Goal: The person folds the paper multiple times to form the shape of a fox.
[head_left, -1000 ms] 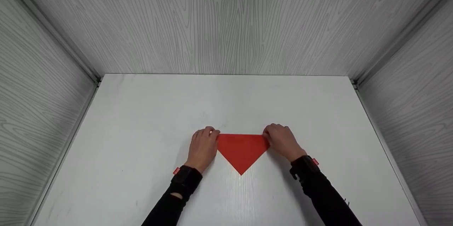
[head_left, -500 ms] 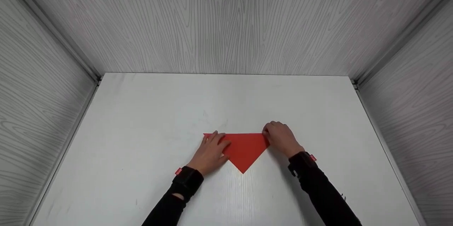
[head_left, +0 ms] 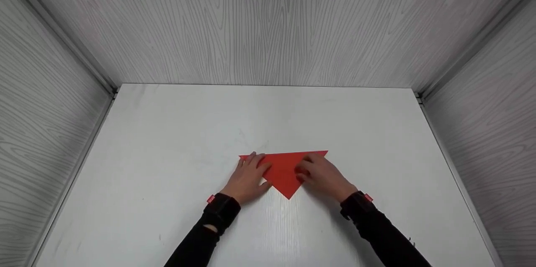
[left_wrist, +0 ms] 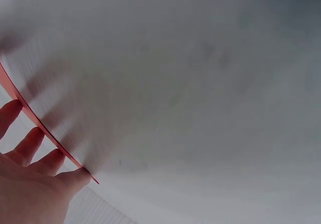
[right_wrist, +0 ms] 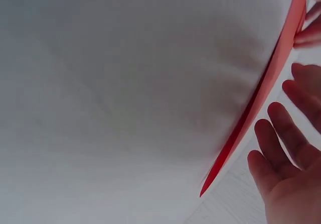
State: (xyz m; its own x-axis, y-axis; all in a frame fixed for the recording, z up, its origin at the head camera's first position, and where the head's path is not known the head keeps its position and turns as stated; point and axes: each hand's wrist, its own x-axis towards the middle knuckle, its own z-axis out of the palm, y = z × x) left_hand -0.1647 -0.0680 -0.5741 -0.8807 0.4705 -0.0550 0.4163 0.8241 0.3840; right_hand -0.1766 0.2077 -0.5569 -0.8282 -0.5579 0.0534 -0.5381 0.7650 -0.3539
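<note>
Grip spread, left hand [head_left: 246, 180] touches folded red paper [head_left: 283, 171], triangular, at lower centre; right hand [head_left: 324, 175] curves over it, grip loose.

the red sheet [head_left: 284, 170] looks like paper, smooth and matt, with crisp, thin edges. the white bench [head_left: 167, 133] under it has a smooth, hard-looking face, mostly dull, with a streaky gloss toward the middle of its near edge and faint scuffs by its near left corner. beyond the far edge, the back panel [head_left: 268, 28] wears a matt wood-grain pattern; the side panels [head_left: 37, 112] along the left and right edges carry similar grain. grey strips [head_left: 61, 33] rising from the far corners look like metal, low in shine. the sleeves [head_left: 192, 244] crossing the near edge look like matt black cloth.
</note>
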